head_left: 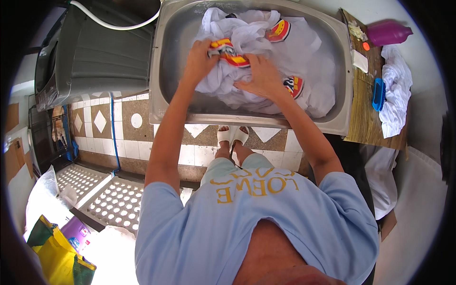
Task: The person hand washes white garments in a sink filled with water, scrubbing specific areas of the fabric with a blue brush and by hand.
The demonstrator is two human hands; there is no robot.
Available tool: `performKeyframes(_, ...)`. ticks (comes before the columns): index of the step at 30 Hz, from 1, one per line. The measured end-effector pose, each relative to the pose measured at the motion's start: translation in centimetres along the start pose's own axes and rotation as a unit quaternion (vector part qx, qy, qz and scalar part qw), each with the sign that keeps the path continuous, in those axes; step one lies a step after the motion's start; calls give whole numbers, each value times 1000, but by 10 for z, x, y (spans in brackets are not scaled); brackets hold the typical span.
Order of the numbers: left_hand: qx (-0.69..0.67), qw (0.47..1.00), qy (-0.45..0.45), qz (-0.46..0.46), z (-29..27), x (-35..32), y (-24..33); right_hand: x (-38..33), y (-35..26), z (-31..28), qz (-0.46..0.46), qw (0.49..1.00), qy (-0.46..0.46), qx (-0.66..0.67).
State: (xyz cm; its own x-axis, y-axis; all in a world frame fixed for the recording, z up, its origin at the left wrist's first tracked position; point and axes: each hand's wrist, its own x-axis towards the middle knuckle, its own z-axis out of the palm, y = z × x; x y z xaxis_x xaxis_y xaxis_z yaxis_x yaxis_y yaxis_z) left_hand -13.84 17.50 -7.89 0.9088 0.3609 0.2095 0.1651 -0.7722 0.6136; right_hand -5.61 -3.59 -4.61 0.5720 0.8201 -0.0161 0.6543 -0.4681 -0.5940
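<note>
A pile of wet white garments point(304, 61) with red, yellow and blue striped trim lies in a steel sink point(171, 57). My left hand point(199, 59) grips a bunched fold of the white cloth at a striped trim piece point(228, 52). My right hand point(261, 76) presses down on the same cloth just right of it, fingers closed around the fabric. Both forearms reach up from the lower edge into the sink.
A grey washing machine point(99, 52) with a white hose stands left of the sink. At the right, a wooden shelf point(365, 109) carries a blue brush point(378, 93), a soap bar, a purple bottle point(387, 32) and white cloth point(396, 90). Perforated trays and a yellow bag point(57, 259) lie lower left.
</note>
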Motion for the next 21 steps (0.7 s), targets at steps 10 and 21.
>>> performKeyframes(10,-73,986,144,-50,-23,13,13,33,34,6,169,854,95,482)
performKeyframes(21,-510,828,84,-219,-10,22,-52,52,11,24,185,541,133,809)
